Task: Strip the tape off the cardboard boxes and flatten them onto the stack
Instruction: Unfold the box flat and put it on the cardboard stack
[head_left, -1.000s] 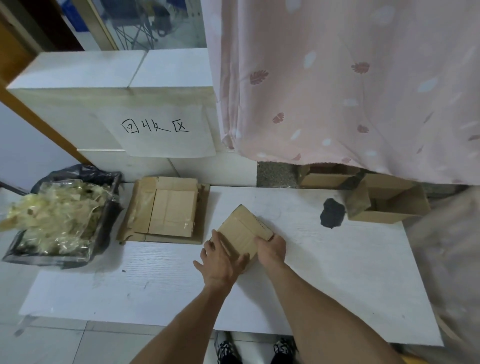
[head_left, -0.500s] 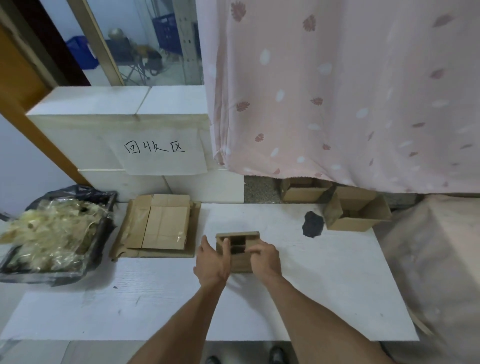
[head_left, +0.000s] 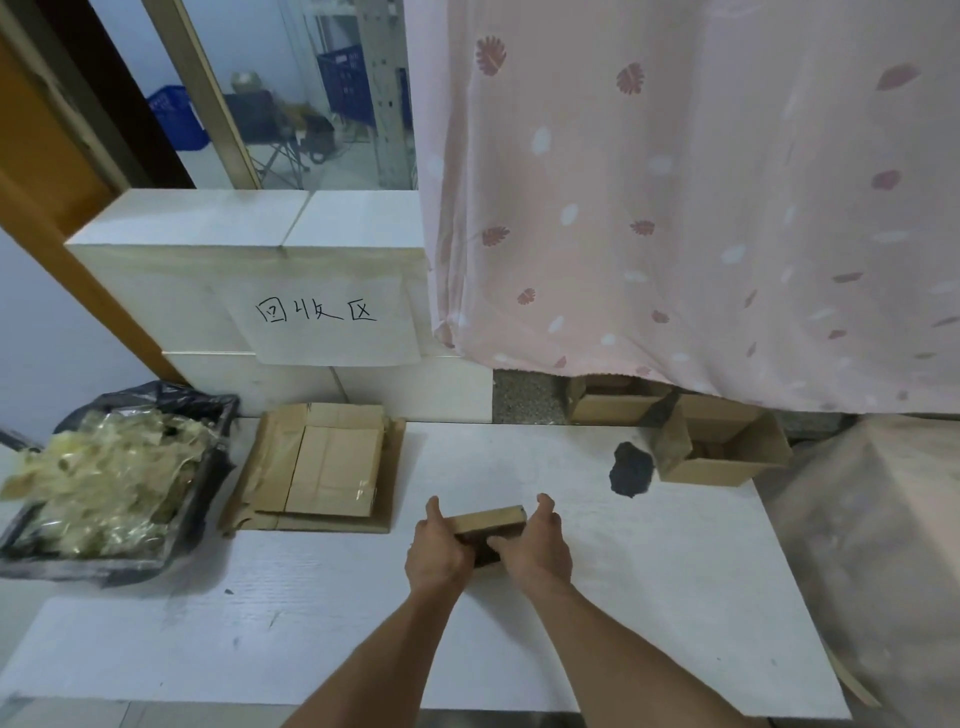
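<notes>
So there's one small brown cardboard box (head_left: 489, 519) sitting mid-table on the white tabletop (head_left: 649, 571), and both hands are on it. The left hand (head_left: 435, 551) grips its left end, fingers wrapped over the far side, thumb at the near side. The right hand (head_left: 537, 545) does the same on the right end, fingers curled round it and the thumb tucked toward the dark open face of the box that looks back at the camera.

Off to the far left of that is one stack of flattened brown cardboard (head_left: 317, 467), a few sheets deep, lying flat and well apart from the held box. Further left, one black bin lined with a dark bag (head_left: 202, 467) is heaped with crumpled yellowish clear tape (head_left: 98, 478).

At the far right of the table I count two open brown cartons: one at the table's corner (head_left: 727, 457), and one behind it under the pink leaf-print curtain (head_left: 675, 208), partly hidden (head_left: 608, 405). One black blotch (head_left: 631, 470) sits just beside the nearer carton. A white paper sign with handwritten characters (head_left: 322, 317) hangs on the white block behind the stack.
</notes>
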